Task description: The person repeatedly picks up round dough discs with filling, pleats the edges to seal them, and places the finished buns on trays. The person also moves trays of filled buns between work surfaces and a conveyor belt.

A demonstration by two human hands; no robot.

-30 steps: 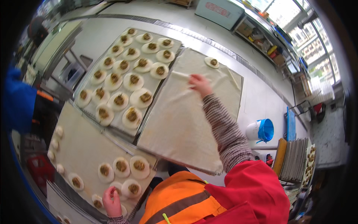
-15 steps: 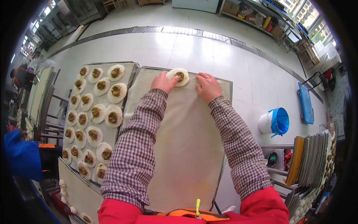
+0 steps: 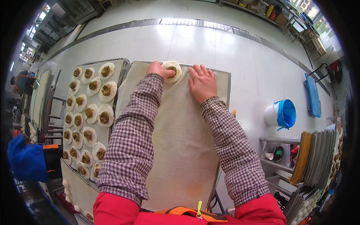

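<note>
Now, dough round [image 3: 177, 68]: at the far edge of the right-hand tray [image 3: 229, 87], left of its middle, lying on the pale cloth [image 3: 180, 150] between the two hands.
Left hand [image 3: 155, 70]: partly curled at the round's left side, thumb laid across the dough up to the filling [image 3: 171, 68]; the fingers' undersides are hidden, so I cannot tell whether they pinch the rim.
Right hand [image 3: 203, 83]: palm down and flat on the cloth, fingers stretched toward the far edge, just right of the round and apart from it; nothing seen in its grasp.
Weight: probably light, with most of the load in the middle under the filling.
Dough: looks soft and limp, likely to stretch, dent or tear under a hard pinch; perhaps a little tacky against the cloth.
Filling: a loose, moist-looking brown-green mound, which would probably spill if the round tipped.
Best hold: opposite sides of the bare white rim, fingertips slipped beneath, thumbs clear of the mound.
Cloth: thin and pliable, so a drag on it could shift the round too.
Left-hand tray [image 3: 118, 68]: rows of similar filled rounds [image 3: 106, 90], close together, some touching.
</note>
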